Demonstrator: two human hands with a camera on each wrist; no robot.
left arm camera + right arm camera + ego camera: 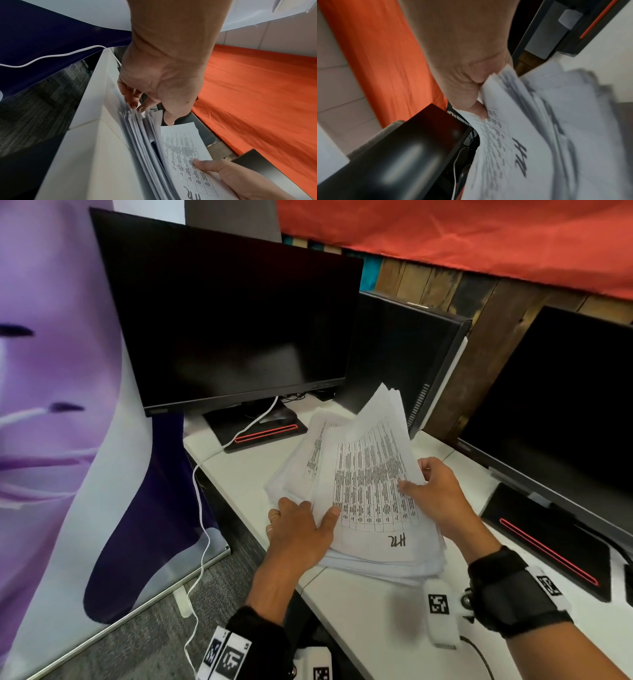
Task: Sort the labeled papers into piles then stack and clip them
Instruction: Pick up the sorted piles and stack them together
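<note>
A thick, uneven stack of printed papers (pixel 363 481) lies on the white desk (pixel 253 470). Its top sheet carries a table and a handwritten label (pixel 397 541). My left hand (pixel 308 511) holds the stack's left edge: the thumb lies on the top sheet and the fingers curl against the edges of the lower sheets (pixel 137 117). My right hand (pixel 424 484) grips the right edge of the upper bundle, thumb on top and fingers underneath, and the bundle fans upward. The right wrist view shows the labelled sheets (pixel 530 135) pinched in that hand (pixel 471 86); the picture is blurred.
A dark monitor (pixel 233 330) with a red-striped base (pixel 267 429) stands behind the stack. A black computer tower (pixel 404 354) is at the back and a second monitor (pixel 561 412) at the right. A white cable (pixel 202 508) hangs off the desk's left edge beside a purple banner (pixel 68 405).
</note>
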